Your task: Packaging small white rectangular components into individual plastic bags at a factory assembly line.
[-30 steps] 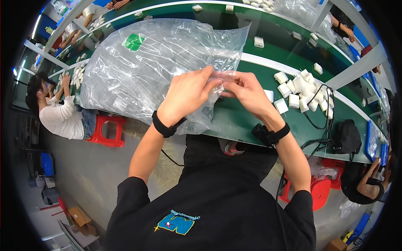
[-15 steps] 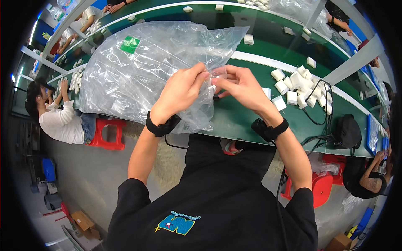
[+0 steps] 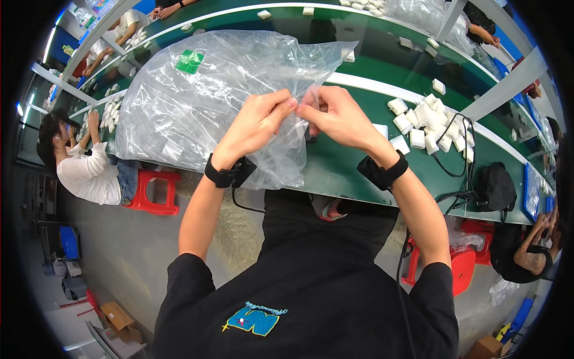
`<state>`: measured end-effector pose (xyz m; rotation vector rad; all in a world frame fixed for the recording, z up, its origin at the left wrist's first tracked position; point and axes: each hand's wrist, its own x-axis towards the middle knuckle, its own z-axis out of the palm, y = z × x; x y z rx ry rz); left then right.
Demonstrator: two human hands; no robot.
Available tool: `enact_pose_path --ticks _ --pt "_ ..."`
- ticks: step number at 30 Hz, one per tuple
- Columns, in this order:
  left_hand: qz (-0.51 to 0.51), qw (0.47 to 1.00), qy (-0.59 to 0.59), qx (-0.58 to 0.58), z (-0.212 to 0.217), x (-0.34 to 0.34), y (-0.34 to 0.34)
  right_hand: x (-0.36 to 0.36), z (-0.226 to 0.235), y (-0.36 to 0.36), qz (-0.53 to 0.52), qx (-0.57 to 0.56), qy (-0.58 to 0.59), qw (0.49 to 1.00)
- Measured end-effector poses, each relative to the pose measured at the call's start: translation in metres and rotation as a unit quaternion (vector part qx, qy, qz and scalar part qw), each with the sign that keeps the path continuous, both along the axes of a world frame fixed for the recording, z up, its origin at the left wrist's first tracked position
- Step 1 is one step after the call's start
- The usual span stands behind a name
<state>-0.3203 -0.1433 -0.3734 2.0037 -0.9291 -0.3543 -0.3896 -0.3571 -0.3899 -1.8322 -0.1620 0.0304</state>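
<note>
A big clear plastic bag (image 3: 179,102) lies over the left part of the green bench, with a green sticker (image 3: 189,61) on its upper side. Blurred shapes inside it cannot be made out. My left hand (image 3: 258,118) pinches the gathered plastic at the bag's right side. Close against it, fingertips nearly meeting, my right hand (image 3: 336,115) pinches the same film between thumb and fingers. Both wrists carry black straps. To the right of my right hand lies a heap of small white plug-like blocks (image 3: 427,116).
Black cables (image 3: 460,197) and a black cap-like item (image 3: 497,186) lie at the bench's right. Beyond a white rail, a green conveyor (image 3: 382,57) carries scattered white blocks. A person in white (image 3: 89,164) works at the left near a red stool (image 3: 156,191). Grey posts (image 3: 505,90) stand right.
My right hand has drawn in toward my left, its fingers now closed tighter on the bag film. The bag shifts slightly. White blocks on the conveyor have moved left.
</note>
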Motion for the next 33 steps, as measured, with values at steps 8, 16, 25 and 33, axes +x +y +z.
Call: enact_pose_path --ticks 8,16,25,33 --pt "-0.003 0.997 0.037 -0.069 -0.005 0.004 0.003 0.003 -0.002 0.002 0.057 0.025 -0.007 0.998" --pt "-0.003 0.998 -0.064 -0.026 0.0 0.0 0.0 0.007 -0.005 0.004 0.065 0.054 -0.048 0.995" --pt "0.013 0.985 -0.166 -0.044 -0.008 0.0 -0.006 0.009 0.0 0.006 -0.006 -0.022 -0.06 0.998" --pt "0.011 0.983 -0.177 -0.038 -0.001 -0.017 -0.009 0.022 -0.009 -0.001 -0.164 -0.222 -0.152 0.949"
